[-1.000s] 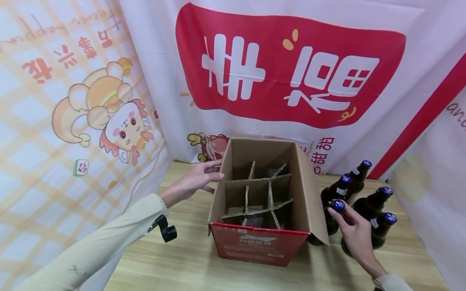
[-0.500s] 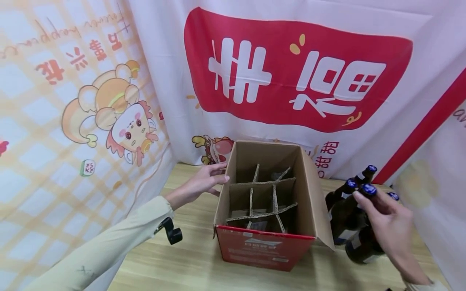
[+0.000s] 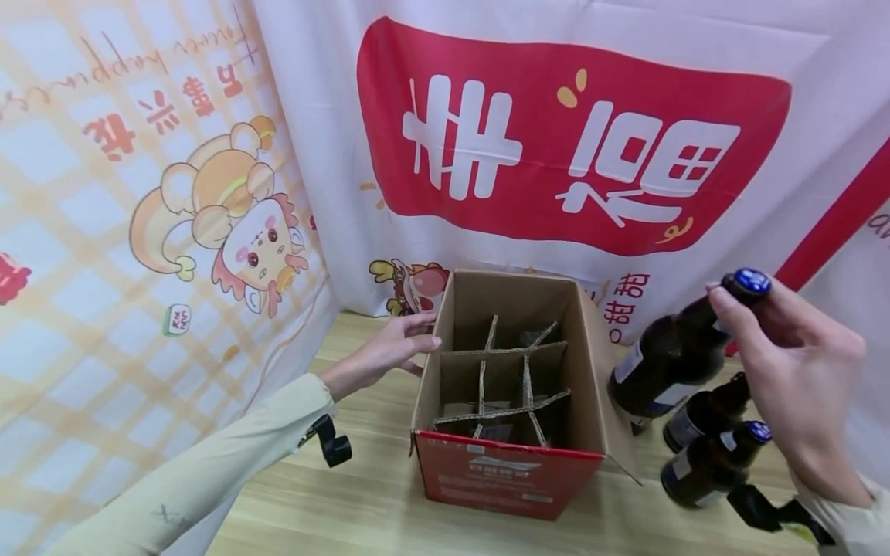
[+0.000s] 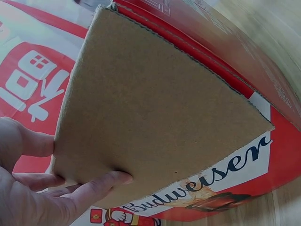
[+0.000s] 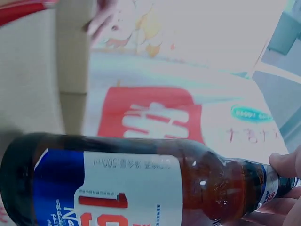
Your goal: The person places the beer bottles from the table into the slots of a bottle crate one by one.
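A red cardboard box [image 3: 504,479] printed Budweiser stands open-topped on the table, with cardboard dividers [image 3: 511,351] forming cells inside. My left hand [image 3: 382,354] touches its left side; in the left wrist view the fingers [image 4: 101,186] rest on a brown flap [image 4: 141,99] and its edge. My right hand [image 3: 806,371] pinches a brown beer bottle [image 3: 670,355] by the neck, just below the blue cap. Tilted and raised, the bottle has its base near the box's right flap [image 3: 612,409]. Its blue and white label [image 5: 131,188] faces the right wrist camera.
More beer bottles [image 3: 716,467] stand on the wooden table [image 3: 313,494] right of the box, partly hidden by the held bottle and my right hand. A printed cloth [image 3: 570,147] hangs close behind the box. Another patterned cloth [image 3: 174,232] rises on the left.
My right hand has lifted the bottle from among the others and brought it up and rightward, now tilted base toward the box. The left hand has stayed at the box's left side.
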The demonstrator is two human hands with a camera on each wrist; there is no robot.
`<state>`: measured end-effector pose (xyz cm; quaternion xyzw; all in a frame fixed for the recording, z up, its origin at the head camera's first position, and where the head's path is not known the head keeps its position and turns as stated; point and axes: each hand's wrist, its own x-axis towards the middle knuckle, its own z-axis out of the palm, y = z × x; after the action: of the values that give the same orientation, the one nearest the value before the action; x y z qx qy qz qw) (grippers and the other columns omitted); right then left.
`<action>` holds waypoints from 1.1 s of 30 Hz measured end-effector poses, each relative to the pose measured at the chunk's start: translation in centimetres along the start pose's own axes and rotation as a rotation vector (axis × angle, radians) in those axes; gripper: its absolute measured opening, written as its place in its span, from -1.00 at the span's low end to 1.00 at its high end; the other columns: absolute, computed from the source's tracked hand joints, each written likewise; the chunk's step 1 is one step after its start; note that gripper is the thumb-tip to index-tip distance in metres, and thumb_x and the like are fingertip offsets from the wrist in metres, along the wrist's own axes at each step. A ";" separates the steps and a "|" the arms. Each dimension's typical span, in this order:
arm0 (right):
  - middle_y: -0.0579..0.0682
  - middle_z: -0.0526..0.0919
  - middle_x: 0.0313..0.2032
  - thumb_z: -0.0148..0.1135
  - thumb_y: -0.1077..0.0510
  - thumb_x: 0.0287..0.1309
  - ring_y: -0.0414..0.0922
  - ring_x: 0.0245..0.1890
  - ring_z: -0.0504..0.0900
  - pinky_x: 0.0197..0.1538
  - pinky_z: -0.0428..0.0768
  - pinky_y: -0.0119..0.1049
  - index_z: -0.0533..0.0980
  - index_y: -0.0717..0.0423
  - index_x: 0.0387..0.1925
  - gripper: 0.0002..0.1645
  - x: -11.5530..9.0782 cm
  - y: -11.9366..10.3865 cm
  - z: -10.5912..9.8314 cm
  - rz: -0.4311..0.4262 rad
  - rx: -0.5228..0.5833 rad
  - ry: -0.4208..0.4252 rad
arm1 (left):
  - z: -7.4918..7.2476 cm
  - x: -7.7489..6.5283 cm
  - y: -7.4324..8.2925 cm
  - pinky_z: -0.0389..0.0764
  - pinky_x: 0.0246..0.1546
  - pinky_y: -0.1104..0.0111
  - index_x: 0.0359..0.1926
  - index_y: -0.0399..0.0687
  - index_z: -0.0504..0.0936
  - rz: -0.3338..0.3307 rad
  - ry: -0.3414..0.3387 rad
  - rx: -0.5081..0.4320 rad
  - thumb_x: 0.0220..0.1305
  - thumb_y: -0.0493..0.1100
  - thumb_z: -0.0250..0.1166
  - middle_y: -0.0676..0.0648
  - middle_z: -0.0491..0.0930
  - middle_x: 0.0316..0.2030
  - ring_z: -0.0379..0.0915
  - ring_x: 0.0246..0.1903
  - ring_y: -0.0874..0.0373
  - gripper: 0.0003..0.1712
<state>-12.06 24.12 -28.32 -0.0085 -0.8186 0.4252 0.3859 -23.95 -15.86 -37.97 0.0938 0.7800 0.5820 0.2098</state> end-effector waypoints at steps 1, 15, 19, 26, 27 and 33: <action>-0.42 0.76 -0.13 0.43 0.15 0.32 -0.42 -0.32 0.68 -0.18 0.61 -0.75 0.71 -0.02 0.17 -0.61 0.4 -0.5 0.2 0.007 -0.001 -0.009 | 0.0 0.0 0.0 0.84 -0.08 0.09 0.62 -0.20 0.14 -0.001 0.001 0.002 0.49 -0.17 0.26 -0.40 0.28 0.50 0.46 0.32 -0.31 -0.19; -0.14 0.83 -0.05 0.41 0.08 0.35 -0.26 -0.21 0.77 -0.13 0.71 -0.53 0.72 -0.02 0.16 -0.62 3.6 -2.8 10.1 -0.167 0.281 -0.258 | 0.3 -0.1 -0.6 0.85 -0.11 0.11 0.61 -0.20 0.18 -0.005 0.010 0.012 0.49 -0.18 0.26 -0.40 0.29 0.50 0.45 0.32 -0.32 -0.22; 0.06 0.83 -0.05 0.43 0.05 0.34 -0.30 -0.19 0.77 -0.08 0.73 -0.52 0.73 0.06 0.12 -0.63 4.0 -2.3 13.6 -0.136 0.316 -0.314 | 0.4 -0.3 -0.8 0.85 -0.11 0.10 0.61 -0.20 0.18 -0.008 0.005 0.013 0.50 -0.18 0.24 -0.40 0.27 0.51 0.44 0.33 -0.33 -0.23; 0.09 0.83 -0.07 0.47 -0.01 0.30 -0.16 -0.14 0.80 -0.11 0.72 -0.55 0.73 0.12 0.09 -0.58 5.1 -1.5 18.1 -0.091 0.306 -0.345 | 0.3 -0.2 -0.6 0.85 -0.11 0.10 0.60 -0.19 0.20 0.001 0.006 0.012 0.49 -0.15 0.26 -0.39 0.25 0.52 0.44 0.33 -0.33 -0.22; 0.10 0.83 -0.07 0.47 -0.01 0.30 -0.14 -0.13 0.80 -0.10 0.72 -0.55 0.73 0.12 0.09 -0.58 5.2 -1.3 18.6 -0.083 0.310 -0.347 | 0.2 -0.2 -0.5 0.85 -0.11 0.10 0.60 -0.19 0.20 0.000 0.008 0.009 0.49 -0.15 0.26 -0.38 0.24 0.53 0.45 0.32 -0.33 -0.22; 0.11 0.83 -0.10 0.46 -0.09 0.30 -0.10 -0.16 0.80 -0.14 0.74 -0.53 0.75 0.12 0.04 -0.56 5.9 -0.1 21.8 -0.031 0.323 -0.346 | 0.0 -0.1 -0.2 0.85 -0.12 0.10 0.59 -0.21 0.21 0.004 0.022 0.009 0.48 -0.17 0.26 -0.36 0.24 0.53 0.47 0.30 -0.31 -0.23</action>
<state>-30.03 11.02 -31.97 0.1389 -0.7940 0.5397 0.2429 -23.85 -15.92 -38.18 0.0898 0.7846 0.5800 0.1999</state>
